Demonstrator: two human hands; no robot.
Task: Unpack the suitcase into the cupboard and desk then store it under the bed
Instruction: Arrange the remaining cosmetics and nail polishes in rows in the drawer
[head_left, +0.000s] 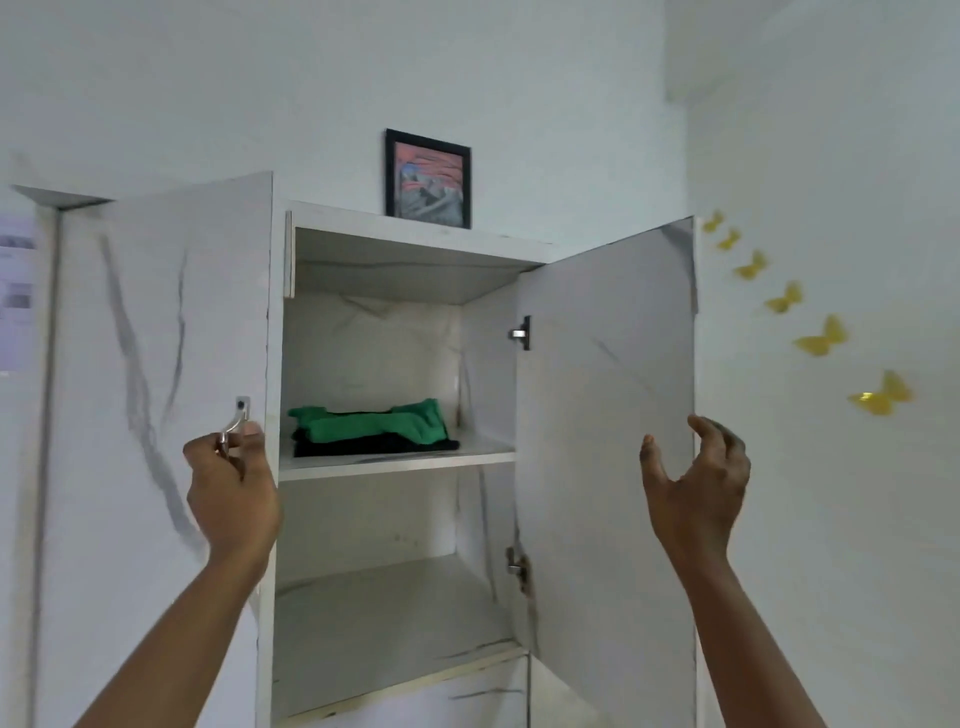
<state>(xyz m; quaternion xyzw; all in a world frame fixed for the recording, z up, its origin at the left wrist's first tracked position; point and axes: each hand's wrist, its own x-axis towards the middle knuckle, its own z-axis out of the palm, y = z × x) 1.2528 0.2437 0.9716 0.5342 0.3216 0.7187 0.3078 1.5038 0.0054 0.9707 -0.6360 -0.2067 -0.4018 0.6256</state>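
Observation:
A white marble-patterned cupboard (400, 234) stands before me with both upper doors swung out. My left hand (231, 486) grips the metal handle (235, 423) of the left door (156, 332). My right hand (696, 483) hovers with fingers spread and curled at the outer edge of the right door (608, 415), holding nothing. On the upper shelf (395, 462) lies a folded green garment (374, 423) on top of a black one (374, 446). The lower shelf (384, 613) is bare. The suitcase is out of view.
A small framed picture (427, 179) stands on top of the cupboard. Yellow butterfly stickers (821, 338) run down the white wall to the right. A door frame (47, 364) and a paper sheet (15, 301) sit at the far left.

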